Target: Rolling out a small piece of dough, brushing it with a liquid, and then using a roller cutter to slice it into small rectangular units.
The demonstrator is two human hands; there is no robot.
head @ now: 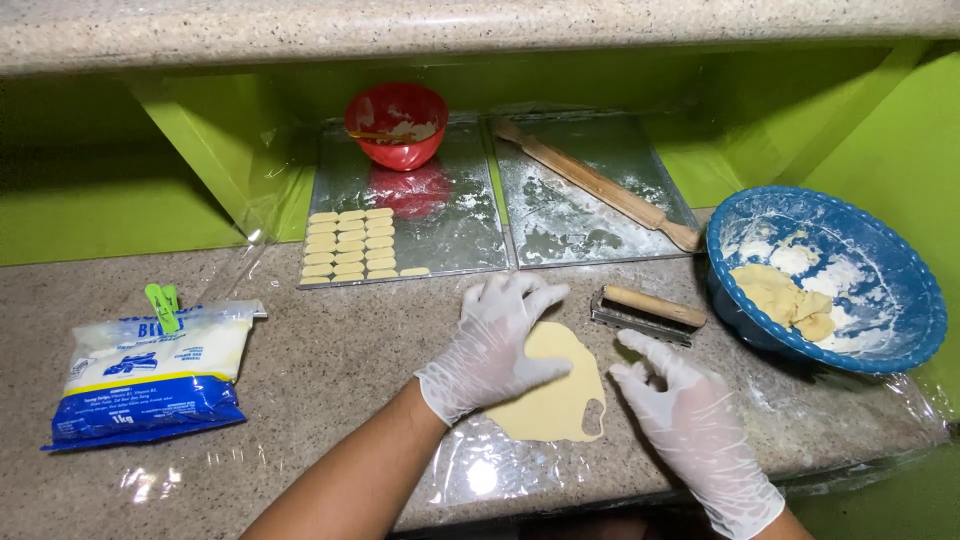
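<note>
One flattened sheet of pale yellow dough (553,395) lies on the clear plastic film (480,465) spread over the speckled stone counter (330,350), directly in front of you. Your left hand (492,345), gloved, rests flat and open on the dough's upper left part, fingers spread and gripping nothing. Your right hand (690,415), also gloved, sits at the sheet's right edge, fingers loosely curled and holding nothing. Just beyond the dough lies a wooden-handled metal cutter (645,312). To its right stands a blue bowl (890,345) holding dough lumps and flour. Behind are two metal trays: the left tray (450,215) carries rows of cut dough pieces (350,243) and a red bowl (396,125); the right tray (560,225) carries a rolling pin (595,185). A clipped flour bag (155,370) lies far left.
</note>
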